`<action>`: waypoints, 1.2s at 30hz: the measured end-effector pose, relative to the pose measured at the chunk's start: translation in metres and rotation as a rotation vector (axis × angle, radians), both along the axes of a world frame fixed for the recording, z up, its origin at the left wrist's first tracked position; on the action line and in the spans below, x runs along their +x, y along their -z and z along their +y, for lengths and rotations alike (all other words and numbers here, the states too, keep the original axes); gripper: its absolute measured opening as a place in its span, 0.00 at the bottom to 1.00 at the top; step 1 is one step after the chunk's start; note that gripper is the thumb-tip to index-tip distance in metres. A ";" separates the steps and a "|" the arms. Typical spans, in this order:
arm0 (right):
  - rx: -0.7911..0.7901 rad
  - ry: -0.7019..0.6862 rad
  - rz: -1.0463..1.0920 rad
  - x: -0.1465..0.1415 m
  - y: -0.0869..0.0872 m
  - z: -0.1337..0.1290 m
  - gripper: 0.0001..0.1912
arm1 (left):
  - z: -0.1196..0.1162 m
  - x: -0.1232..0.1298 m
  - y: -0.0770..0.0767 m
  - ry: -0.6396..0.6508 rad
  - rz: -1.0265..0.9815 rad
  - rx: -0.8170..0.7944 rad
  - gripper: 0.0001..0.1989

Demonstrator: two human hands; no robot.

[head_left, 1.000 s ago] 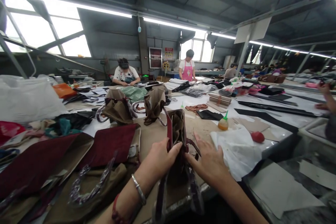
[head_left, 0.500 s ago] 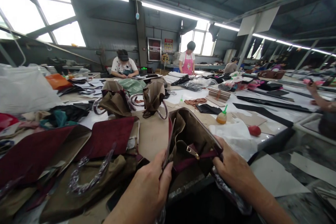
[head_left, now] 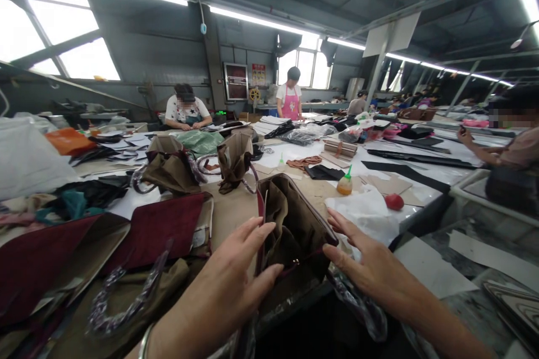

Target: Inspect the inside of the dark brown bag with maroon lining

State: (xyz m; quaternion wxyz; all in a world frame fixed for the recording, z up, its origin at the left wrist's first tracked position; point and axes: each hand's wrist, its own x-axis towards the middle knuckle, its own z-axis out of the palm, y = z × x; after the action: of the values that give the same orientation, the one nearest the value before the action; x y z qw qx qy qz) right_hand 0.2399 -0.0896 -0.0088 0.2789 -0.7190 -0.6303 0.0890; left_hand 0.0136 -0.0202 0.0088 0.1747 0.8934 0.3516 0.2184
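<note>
An open-topped bag (head_left: 295, 219) with a brown lining and dark red edging stands at the table's near edge. My left hand (head_left: 236, 269) rests against its left side, fingers apart. On the right rim, the fingertips of my right hand (head_left: 366, 263) touch the edge, thumb and fingers spread. Inside the bag a small metal zip pull shows only faintly. A wrapped handle (head_left: 362, 305) hangs below my right hand. Left of the bag lie dark red bag pieces (head_left: 158, 224) and a plastic-wrapped handle (head_left: 101, 305) on brown lining.
Two more bags (head_left: 168, 168) stand behind. A glue bottle (head_left: 345, 182), a red object (head_left: 394, 201) and white plastic (head_left: 366, 216) lie beyond the right rim. Grey sheets (head_left: 433, 266) are at the right. People work across the table and at the far right.
Both hands have loosened from the bag's rims, and their fingers have spread. The zip pull inside is now mostly hidden. The view has turned right, showing more of the person at the far right.
</note>
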 end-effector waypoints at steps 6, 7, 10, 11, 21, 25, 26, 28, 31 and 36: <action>0.059 0.098 -0.022 -0.012 0.003 0.033 0.21 | 0.034 0.039 -0.021 0.076 -0.083 0.117 0.15; 0.062 0.097 0.002 -0.011 0.004 0.036 0.18 | 0.044 0.049 -0.022 0.107 -0.097 0.151 0.13; 0.085 0.082 0.054 -0.007 0.006 0.033 0.16 | 0.070 0.078 -0.022 0.198 -0.051 0.234 0.10; 0.090 0.074 0.064 -0.005 0.006 0.029 0.16 | 0.076 0.084 -0.021 0.231 -0.020 0.258 0.09; 0.078 0.007 0.200 0.011 0.006 0.014 0.13 | 0.085 0.076 -0.019 0.293 0.222 0.380 0.13; 0.076 -0.029 0.218 0.011 0.006 0.014 0.12 | 0.091 0.078 -0.018 0.320 0.327 0.428 0.13; 0.080 -0.034 0.221 0.011 0.006 0.014 0.12 | 0.092 0.080 -0.018 0.318 0.351 0.435 0.11; 0.087 -0.035 0.225 0.012 0.006 0.014 0.12 | 0.096 0.084 -0.018 0.305 0.389 0.432 0.09; 0.076 -0.043 0.248 0.016 0.006 0.016 0.12 | 0.103 0.090 -0.020 0.319 0.387 0.438 0.11; 0.013 -0.072 0.369 0.033 0.004 0.020 0.15 | 0.122 0.098 -0.017 0.388 0.216 0.482 0.10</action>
State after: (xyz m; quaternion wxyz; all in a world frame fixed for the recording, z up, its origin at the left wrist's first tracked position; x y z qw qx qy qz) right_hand 0.2729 -0.0695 -0.0129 0.3912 -0.6655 -0.5943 0.2255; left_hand 0.1116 0.1016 0.0259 -0.0417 0.9774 0.1294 0.1621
